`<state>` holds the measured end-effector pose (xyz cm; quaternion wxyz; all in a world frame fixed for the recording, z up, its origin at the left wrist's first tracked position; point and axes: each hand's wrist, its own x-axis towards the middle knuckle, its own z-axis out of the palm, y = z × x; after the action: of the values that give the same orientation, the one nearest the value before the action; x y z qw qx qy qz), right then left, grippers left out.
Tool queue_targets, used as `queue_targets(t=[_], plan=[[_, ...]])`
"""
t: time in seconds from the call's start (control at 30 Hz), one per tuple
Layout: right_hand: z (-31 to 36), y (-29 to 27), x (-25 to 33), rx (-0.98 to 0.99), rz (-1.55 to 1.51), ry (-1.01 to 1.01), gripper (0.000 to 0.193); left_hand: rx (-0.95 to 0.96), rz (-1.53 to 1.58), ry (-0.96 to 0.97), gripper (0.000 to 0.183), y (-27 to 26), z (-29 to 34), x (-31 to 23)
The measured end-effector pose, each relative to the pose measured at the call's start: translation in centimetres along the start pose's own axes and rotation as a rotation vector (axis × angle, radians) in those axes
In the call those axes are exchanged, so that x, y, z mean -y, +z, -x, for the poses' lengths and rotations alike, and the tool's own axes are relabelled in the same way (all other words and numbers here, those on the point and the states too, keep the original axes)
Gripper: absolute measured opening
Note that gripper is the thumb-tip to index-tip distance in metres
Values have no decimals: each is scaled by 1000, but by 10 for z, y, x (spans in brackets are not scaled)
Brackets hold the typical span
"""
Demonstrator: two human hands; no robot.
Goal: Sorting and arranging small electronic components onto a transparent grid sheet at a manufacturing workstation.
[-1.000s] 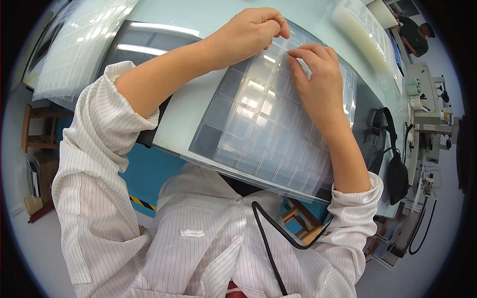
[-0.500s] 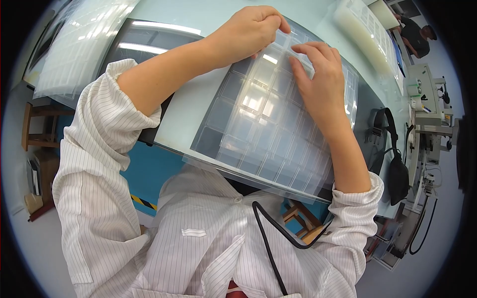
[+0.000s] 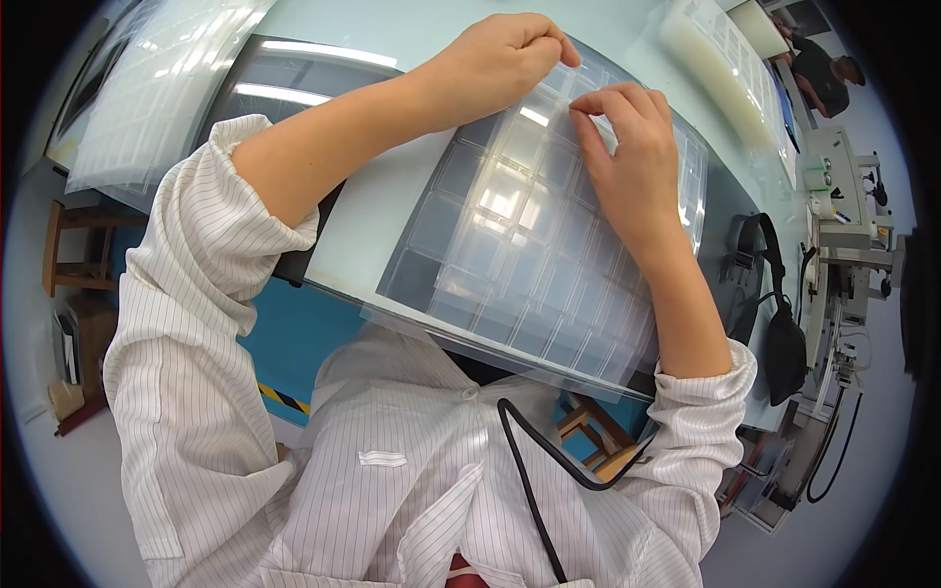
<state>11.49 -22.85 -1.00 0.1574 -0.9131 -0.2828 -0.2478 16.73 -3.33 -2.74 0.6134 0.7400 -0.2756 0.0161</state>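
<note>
A clear plastic sheet with a grid of square pockets lies across the table in front of me, its near edge reaching past the table's edge. Over its far part, my left hand is curled, fingers bent in toward the thumb. Close by on the right, my right hand has thumb and forefinger tips pressed together just above the sheet. Whatever either hand pinches is too thin or too hidden to make out.
Stacked clear gridded sheets lie at the far left, and another pile at the far right. A black strap with a pouch hangs by the table's right edge. Equipment and another person are beyond.
My right thumb and forefinger, apart before, have come together. My left hand has shifted slightly to the right. The sheet lies in the same place.
</note>
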Motion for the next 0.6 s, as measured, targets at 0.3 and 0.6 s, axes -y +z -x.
queue_targets(t=[0.3, 0.6], plan=[[-6, -36, -10, 48, -603, 326, 14, 222, 16, -21, 32, 4, 1, -16], [22, -23, -12, 21, -55, 110, 11, 117, 95, -131, 32, 10, 0, -13]])
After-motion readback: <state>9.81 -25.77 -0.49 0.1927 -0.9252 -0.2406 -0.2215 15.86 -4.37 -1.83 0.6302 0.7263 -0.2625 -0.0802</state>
